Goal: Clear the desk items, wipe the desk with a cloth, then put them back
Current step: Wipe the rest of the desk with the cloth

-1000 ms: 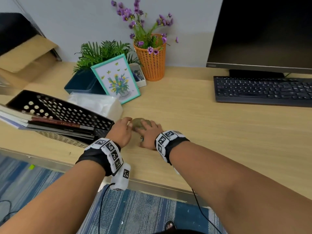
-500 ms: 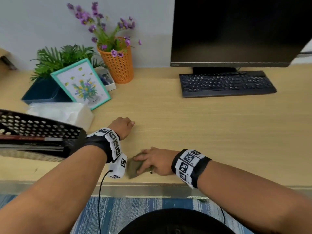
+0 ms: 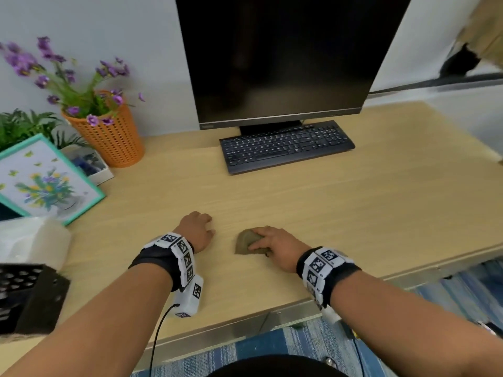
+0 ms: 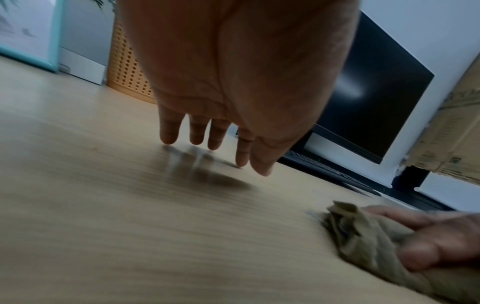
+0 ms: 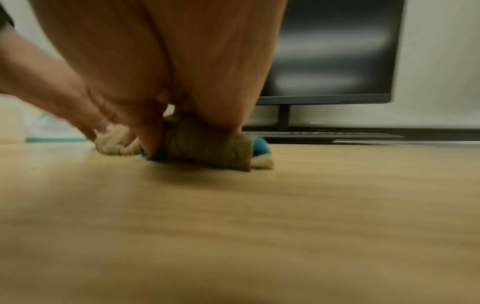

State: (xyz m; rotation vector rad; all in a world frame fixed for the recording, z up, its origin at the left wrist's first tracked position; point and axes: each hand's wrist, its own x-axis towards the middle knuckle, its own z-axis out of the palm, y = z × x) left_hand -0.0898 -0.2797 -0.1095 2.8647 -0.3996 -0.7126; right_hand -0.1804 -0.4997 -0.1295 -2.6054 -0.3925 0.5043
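Cloth [image 3: 246, 242] bunched under right hand [image 3: 275, 247] grip, seemingly pressed deskward.

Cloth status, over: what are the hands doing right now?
Right hand grips cloth, pressed on desk. Left hand holds nothing, fingertips at desk. Keyboard beyond, path open.

head cam looks down; wrist cams low, near desk [image 3: 353, 208], share monitor [image 3: 285, 55].

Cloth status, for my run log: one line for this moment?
phase: wiping | right hand: grips cloth on desk | left hand: holds nothing
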